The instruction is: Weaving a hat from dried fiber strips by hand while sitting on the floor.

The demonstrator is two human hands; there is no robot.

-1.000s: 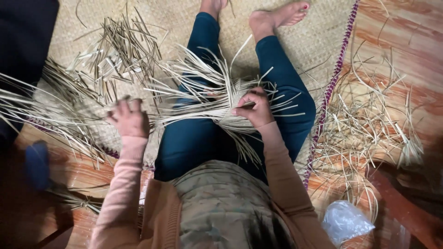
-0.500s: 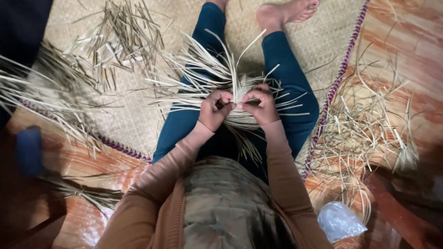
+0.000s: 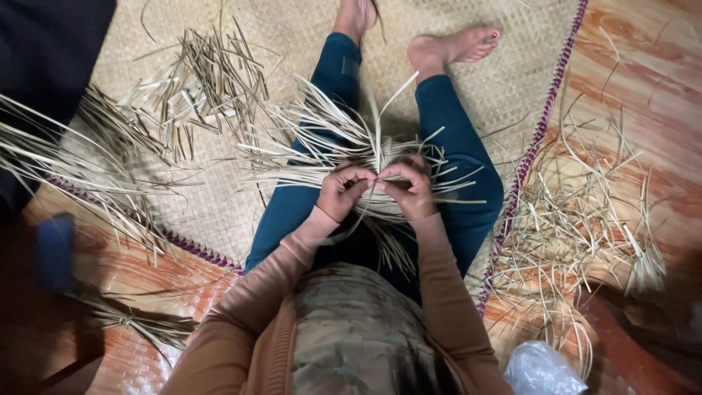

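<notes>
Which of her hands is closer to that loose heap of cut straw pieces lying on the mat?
The left. The left hand works the strips on the lap, with the heap of cut straw pieces up and to its left. The right hand sits beside it, farther off.

A bundle of pale, dry straw strips [image 3: 344, 150] lies across the lap, over the blue-trousered thighs. Its strips are thin, flat and stiff, fanning out in all directions, some upright, some trailing down between the legs. The middle is gathered tight.
</notes>
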